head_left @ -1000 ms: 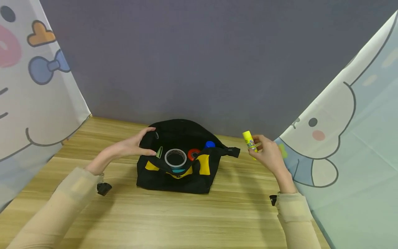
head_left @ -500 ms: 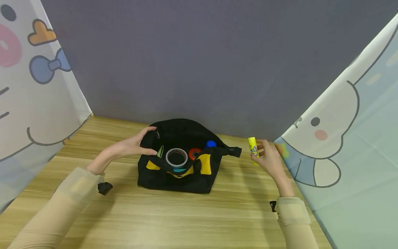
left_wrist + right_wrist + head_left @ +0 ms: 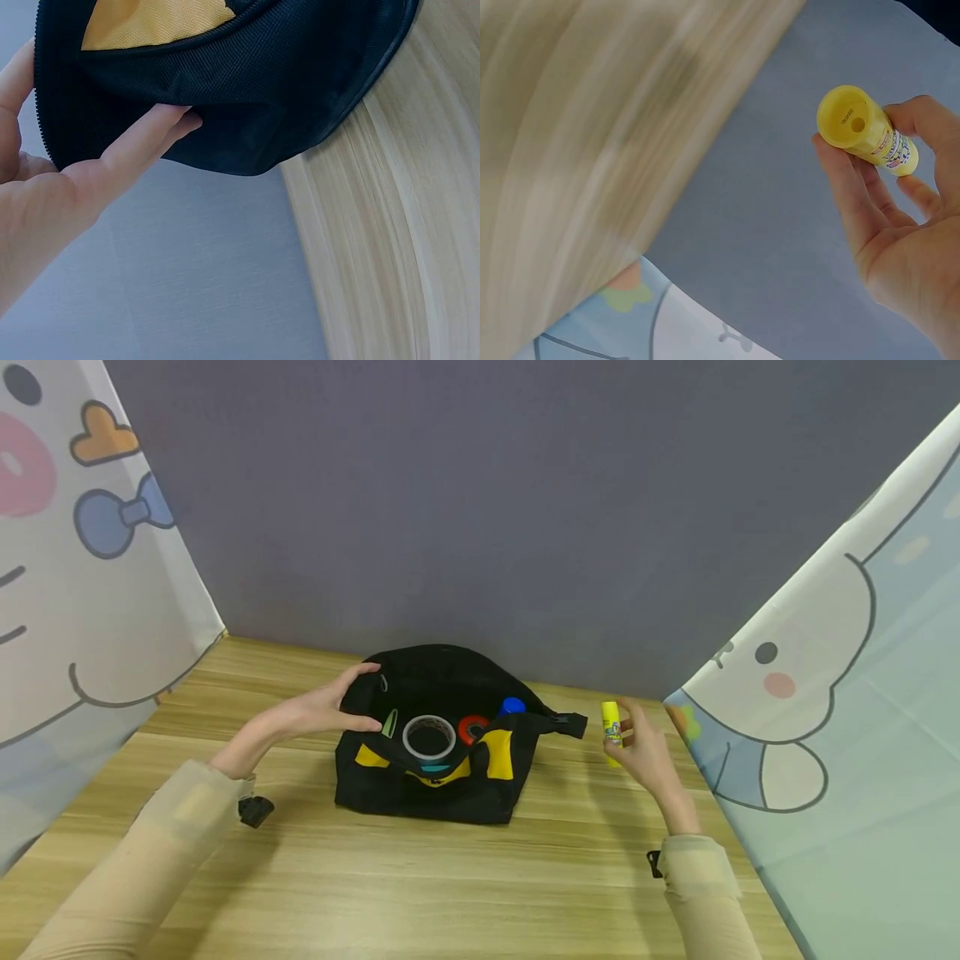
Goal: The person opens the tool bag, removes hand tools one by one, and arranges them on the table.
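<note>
A black bag (image 3: pixel 427 797) with yellow patches stands on the wooden table, its zippered mouth spread wide. At its left end my left hand (image 3: pixel 318 706) holds it, thumb on the front rim and fingers towards the back. The left wrist view shows fingertips (image 3: pixel 176 112) pressed into the black fabric. Right of the bag, my right hand (image 3: pixel 643 752) pinches a yellow glue stick (image 3: pixel 612 725) upright above the table. Inside the bag are a roll of tape (image 3: pixel 429 737), a red ring-shaped item (image 3: pixel 471 728), something with a blue top (image 3: pixel 513 705) and a thin green item (image 3: pixel 390 722).
The wooden table (image 3: pixel 420 893) runs back to a grey wall (image 3: pixel 465 510). Cartoon-printed panels, one on the left (image 3: pixel 142 610) and one on the right (image 3: pixel 885 735), flank it. The bag's zipper end tab (image 3: pixel 572 724) juts out towards the right hand.
My right hand has moved slightly down with the glue stick, which has turned from leaning left to nearly upright. The left hand keeps its hold on the bag.
</note>
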`<state>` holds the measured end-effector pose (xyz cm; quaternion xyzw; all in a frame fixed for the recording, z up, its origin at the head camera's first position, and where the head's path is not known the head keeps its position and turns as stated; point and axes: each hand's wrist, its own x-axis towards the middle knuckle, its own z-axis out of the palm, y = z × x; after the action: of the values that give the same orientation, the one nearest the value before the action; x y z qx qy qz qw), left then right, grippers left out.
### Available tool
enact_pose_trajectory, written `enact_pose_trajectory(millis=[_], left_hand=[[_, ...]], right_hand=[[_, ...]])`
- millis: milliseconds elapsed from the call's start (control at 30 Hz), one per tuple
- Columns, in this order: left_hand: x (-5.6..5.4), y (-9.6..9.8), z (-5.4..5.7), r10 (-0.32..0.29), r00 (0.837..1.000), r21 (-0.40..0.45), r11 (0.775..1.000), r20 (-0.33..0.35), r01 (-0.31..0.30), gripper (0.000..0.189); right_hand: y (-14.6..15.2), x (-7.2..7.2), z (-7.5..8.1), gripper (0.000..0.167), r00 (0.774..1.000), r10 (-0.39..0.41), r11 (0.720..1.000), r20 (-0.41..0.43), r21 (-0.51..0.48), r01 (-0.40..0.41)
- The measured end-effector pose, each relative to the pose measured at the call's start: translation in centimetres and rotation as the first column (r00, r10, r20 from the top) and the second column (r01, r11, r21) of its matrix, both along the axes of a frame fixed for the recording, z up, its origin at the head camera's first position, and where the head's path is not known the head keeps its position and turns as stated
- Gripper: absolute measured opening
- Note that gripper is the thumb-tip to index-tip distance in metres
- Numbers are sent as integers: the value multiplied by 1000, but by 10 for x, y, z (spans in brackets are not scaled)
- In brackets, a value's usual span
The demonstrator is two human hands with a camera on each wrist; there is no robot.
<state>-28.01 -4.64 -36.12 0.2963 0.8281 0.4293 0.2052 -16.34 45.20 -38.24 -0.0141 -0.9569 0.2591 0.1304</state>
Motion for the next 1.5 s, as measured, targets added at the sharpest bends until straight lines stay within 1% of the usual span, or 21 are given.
enact_pose_trajectory(millis=[100, 233, 500, 667, 1000, 1233, 1500], left_hand=[[-1, 0, 0, -1, 1000, 0, 1000, 0, 1, 98], [-1, 0, 0, -2, 1000, 4, 1000, -2, 2, 97], [0, -3, 0, 0, 1000, 14, 1000, 10, 0, 96], [-1, -4, -1, 2, 1000, 19, 1000, 12, -2, 96], [-4, -3, -3, -2, 1000, 14, 1000, 7, 2, 96], [-4, -4, -3, -4, 1000, 13, 1000, 5, 4, 96], [-3, -4, -3, 0, 1000, 17, 1000, 1, 0, 95]], right_hand=[[1, 0, -7, 72, 1000, -4, 1000, 19, 2, 4], [1, -1, -13, 73, 999, 11, 1000, 43, -24, -10], [-3, -4, -20, 76, 998, 36, 998, 49, -43, -34], [-5, -7, -26, 75, 998, 42, 998, 44, -51, -40], [-7, -11, -36, 70, 999, 35, 999, 12, -34, -34], [-8, -12, -41, 70, 999, 30, 998, 30, -63, -28], [-12, -16, -50, 70, 1000, 7, 996, 11, -91, -6]])
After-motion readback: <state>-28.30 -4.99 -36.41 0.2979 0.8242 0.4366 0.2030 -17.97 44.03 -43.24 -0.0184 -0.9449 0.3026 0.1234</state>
